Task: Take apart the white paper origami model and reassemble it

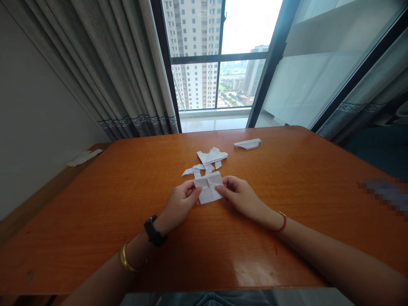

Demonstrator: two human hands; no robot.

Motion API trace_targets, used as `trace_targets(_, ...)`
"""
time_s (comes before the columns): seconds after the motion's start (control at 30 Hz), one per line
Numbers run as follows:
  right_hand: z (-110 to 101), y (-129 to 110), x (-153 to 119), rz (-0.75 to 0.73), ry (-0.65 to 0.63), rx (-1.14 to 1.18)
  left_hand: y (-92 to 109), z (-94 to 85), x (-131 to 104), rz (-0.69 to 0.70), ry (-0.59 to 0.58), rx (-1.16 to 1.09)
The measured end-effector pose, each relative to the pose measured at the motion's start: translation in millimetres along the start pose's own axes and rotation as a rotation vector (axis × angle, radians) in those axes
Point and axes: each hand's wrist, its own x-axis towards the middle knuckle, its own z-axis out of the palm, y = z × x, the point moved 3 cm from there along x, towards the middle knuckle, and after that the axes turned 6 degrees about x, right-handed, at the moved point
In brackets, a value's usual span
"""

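Observation:
A small creased square of white paper (208, 191) is held just above the table, with fold lines crossing near its middle. My left hand (183, 200) pinches its left edge, thumb on top. On the opposite edge, my right hand (239, 194) grips the paper between thumb and curled fingers. Just beyond the square lies a group of folded white paper pieces (212, 157), some overlapping. Another folded paper piece (247, 144), long and narrow, rests farther back to the right.
The wooden table (143, 165) spans the view. A blurred, pixelated object (387, 195) is at its right side. White paper (84, 157) lies on a ledge at the far left. Behind are a curtain (127, 63) and a window.

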Motion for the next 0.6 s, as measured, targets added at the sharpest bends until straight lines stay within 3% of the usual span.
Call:
trace_targets(0.1, -35.1, 8.7, 20.5, 0.002, 0.109, 0.049, -1.8, -1.0, -0.7, -0.029, 0.052, -0.052)
trace_targets(0.2, -97.2, 20.7, 40.4, 0.013, 0.464, -0.191, -0.7, -0.2, -2.4, -0.003, 0.026, 0.008)
trace_targets(0.33, -161.9, 38.6, 49.6, 0.207, 0.565, -0.450, 4.7, 1.7, -5.1, 0.047, -0.045, 0.165)
trace_targets(0.43, -183.2, 47.8, 48.0, 0.262, 0.562, -0.535, 7.3, 2.3, -6.0, 0.071, -0.067, 0.235)
trace_targets(0.6, -186.8, 59.3, 50.4, 0.300, 0.593, -0.708, 6.6, 1.8, -5.4, 0.094, -0.075, 0.301)
